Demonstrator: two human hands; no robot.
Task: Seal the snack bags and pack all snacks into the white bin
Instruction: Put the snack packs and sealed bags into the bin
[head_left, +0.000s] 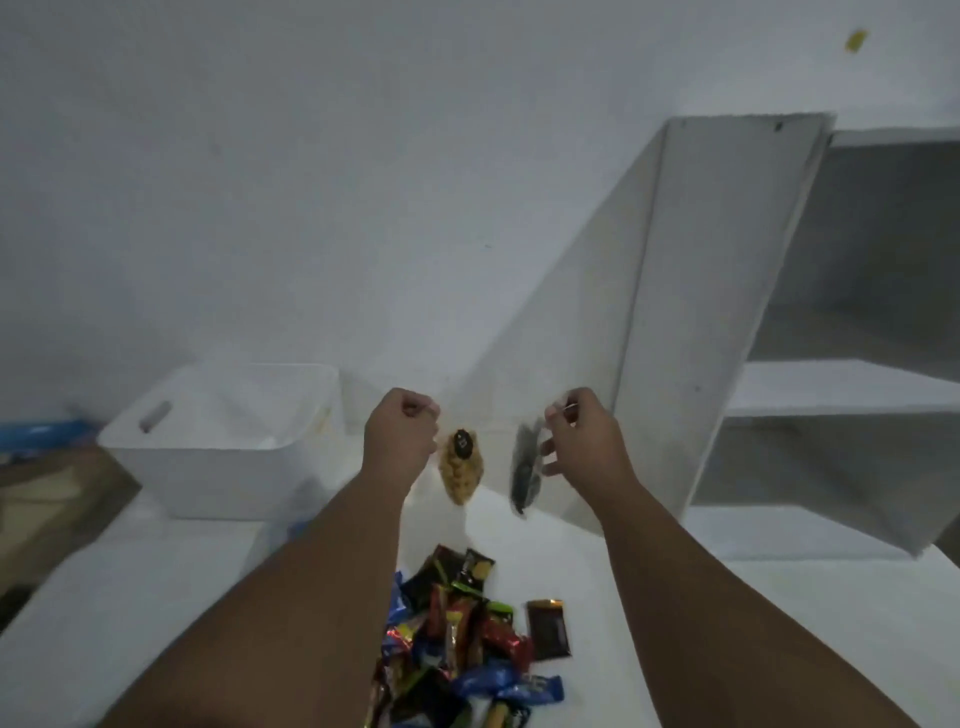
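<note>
Both forearms are extended forward and upward from the lower edge of the view, and the hands are held level, well above the table. The left hand is curled into a fist with the thumb pressed against the forefinger; a snack bag is gripped at its top, beside the knuckles. The right hand is turned palm-left; its thumb and forefinger are pinched at the top of a dark packet, and the other fingers are loosely spread.

The snack bag is held in the air between the hands; its long axis is vertical, with the top at the fist and the tapered end pointing down. The dark packet also hangs upright, slightly tilted; it is blurred, and whether it is joined to the snack bag cannot be told.

Lumpy yellow-brown contents and a round dark label are seen in the snack bag. The white bin is smooth and rectangular with rounded corners and a slot handle; it stands on the table at the left rear. A pile of wrapped snacks in glossy red, blue and green foil lies below the hands; a flat brown packet lies at its right edge. A shelf unit of flat white boards stands at the right.
</note>
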